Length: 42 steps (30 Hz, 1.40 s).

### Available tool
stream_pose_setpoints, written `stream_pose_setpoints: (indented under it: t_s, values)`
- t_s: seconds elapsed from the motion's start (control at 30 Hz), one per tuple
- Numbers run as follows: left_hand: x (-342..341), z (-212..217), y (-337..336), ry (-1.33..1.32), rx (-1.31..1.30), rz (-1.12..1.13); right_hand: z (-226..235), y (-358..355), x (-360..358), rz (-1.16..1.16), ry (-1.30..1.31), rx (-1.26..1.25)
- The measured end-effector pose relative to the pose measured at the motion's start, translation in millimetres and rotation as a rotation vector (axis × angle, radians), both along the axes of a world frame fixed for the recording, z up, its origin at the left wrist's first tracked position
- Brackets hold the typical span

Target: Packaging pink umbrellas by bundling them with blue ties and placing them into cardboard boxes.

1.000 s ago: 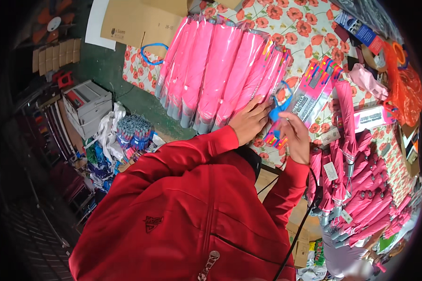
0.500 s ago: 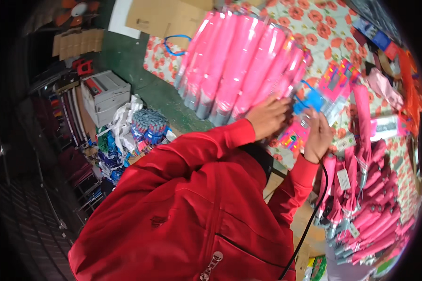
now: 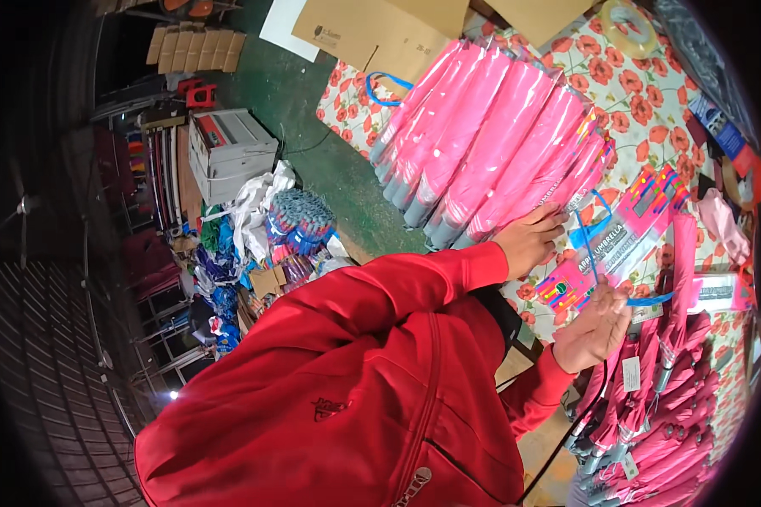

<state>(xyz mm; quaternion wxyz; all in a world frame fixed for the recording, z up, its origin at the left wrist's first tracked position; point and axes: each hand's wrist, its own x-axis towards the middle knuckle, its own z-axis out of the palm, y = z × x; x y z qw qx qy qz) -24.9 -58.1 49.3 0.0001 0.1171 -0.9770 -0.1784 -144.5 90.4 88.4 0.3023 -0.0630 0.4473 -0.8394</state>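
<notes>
A row of pink umbrellas (image 3: 490, 144) in clear sleeves lies side by side, grey handles toward the lower left. My left hand (image 3: 531, 242) rests against the near right side of this row, its fingers laid out on the plastic. My right hand (image 3: 594, 329), palm partly up, pinches a blue strap (image 3: 648, 300). One part of the strap runs up toward the row's right end; another sticks out right of my fingers. Beneath the strap lie flat clear printed sleeves (image 3: 626, 241) with pink, colourful ends.
Unsleeved pink umbrellas (image 3: 664, 406) with grey handles pile up at the lower right. Cardboard (image 3: 380, 34) and a tape roll (image 3: 628, 28) lie along the far side of the flowered tablecloth (image 3: 643, 97). A black cable (image 3: 571, 431) hangs below my right wrist. A grey box (image 3: 232, 152) stands left.
The view has shifted, so the scene sits farther right and lower. My right hand has drawn toward me, and the blue strap, bunched before, is now stretched out. My left hand stays at the umbrella row.
</notes>
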Motion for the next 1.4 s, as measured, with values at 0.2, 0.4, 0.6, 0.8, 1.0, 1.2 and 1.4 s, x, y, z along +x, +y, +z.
stream_pose_setpoints:
  t_s: [0.2, 0.4, 0.6, 0.8, 1.0, 1.2, 1.4]
  values:
    - [12.9, 27.1, -11.5, 0.151, 0.515, 0.139, 47.8, -52.2, 32.1, 0.31, 0.263, 0.415]
    - [83.7, 77.2, -109.9, 0.587, 0.186, 0.922, 51.1, -87.7, 49.2, 0.304, 0.368, 0.464]
    - [225.3, -61.8, -243.6, 0.284, -0.046, 1.727, 45.8, -112.4, 79.5, 0.444, 0.37, 0.524]
    - [186.6, -7.2, -237.9, 0.343, 0.477, 1.858, 49.9, -104.2, 91.1, 0.532, 0.405, 0.754]
    - [217.8, 19.6, -245.7, 0.94, 1.439, 1.501, 59.2, -118.6, 88.3, 0.544, 0.406, 0.826]
    - [258.7, 45.6, -243.9, 0.392, 1.435, 0.967, 72.3, -139.1, 97.1, 0.477, 0.38, 0.859]
    - [206.2, 75.2, -229.0, 0.328, 1.402, 0.811, 67.9, -156.5, 113.7, 0.397, 0.418, 0.935]
